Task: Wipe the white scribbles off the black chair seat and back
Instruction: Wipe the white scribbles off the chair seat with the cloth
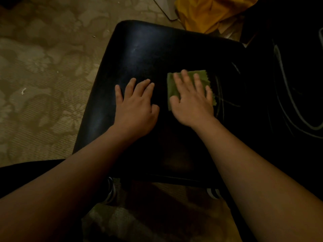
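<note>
A black chair seat [148,55] fills the middle of the view, with its back [300,75] at the right edge. My right hand [192,100] lies flat on a green cloth [172,84], pressing it onto the seat's right half. Faint white scribbles [221,100] show on the seat just right of the cloth. Thicker white curved lines [286,100] run down the chair back. My left hand [136,105] rests flat on the seat with fingers spread, a hand's width left of the cloth, holding nothing.
Patterned beige carpet [43,75] lies to the left and beyond the chair. A yellow cloth [206,13] and pale cardboard [166,6] sit on the floor behind the seat. My shoes [110,191] show under the seat's near edge.
</note>
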The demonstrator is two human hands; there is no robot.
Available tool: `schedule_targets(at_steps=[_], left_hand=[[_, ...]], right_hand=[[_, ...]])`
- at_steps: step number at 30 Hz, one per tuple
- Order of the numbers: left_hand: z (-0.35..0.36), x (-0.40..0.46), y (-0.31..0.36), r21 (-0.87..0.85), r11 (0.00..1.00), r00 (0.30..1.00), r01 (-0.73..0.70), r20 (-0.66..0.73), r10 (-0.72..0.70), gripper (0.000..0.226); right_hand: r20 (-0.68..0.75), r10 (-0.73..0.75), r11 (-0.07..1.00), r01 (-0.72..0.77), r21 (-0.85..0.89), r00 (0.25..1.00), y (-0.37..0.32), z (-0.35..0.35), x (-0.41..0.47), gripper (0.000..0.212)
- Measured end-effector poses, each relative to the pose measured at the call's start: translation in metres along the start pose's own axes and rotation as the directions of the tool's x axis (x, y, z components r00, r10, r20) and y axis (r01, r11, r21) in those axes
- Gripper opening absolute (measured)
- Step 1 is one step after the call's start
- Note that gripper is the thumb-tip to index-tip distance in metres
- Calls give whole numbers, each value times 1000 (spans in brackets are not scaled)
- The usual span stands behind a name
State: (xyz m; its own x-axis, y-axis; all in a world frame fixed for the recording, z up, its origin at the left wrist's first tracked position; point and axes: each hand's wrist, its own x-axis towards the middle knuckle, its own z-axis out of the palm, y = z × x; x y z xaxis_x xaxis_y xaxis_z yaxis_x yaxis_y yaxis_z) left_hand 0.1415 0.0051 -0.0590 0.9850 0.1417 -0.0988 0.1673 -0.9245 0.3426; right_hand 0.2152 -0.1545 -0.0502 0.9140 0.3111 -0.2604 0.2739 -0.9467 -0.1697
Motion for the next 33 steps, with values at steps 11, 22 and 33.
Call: schedule_targets(at_steps=[11,22,33], left_hand=[[2,9,13,5,1000,1000,0,-2,0,66],[7,21,30,-4,999,999,-31,17,32,66],[15,49,60,23,988,987,-154,46,153,64]], right_hand=[[12,-153,988,153,-7,988,-15,5,-7,69],[-73,288,956,-283,74,955,61,-5,-7,68],[-98,-13,998,19,58,995,58,3,-18,67]])
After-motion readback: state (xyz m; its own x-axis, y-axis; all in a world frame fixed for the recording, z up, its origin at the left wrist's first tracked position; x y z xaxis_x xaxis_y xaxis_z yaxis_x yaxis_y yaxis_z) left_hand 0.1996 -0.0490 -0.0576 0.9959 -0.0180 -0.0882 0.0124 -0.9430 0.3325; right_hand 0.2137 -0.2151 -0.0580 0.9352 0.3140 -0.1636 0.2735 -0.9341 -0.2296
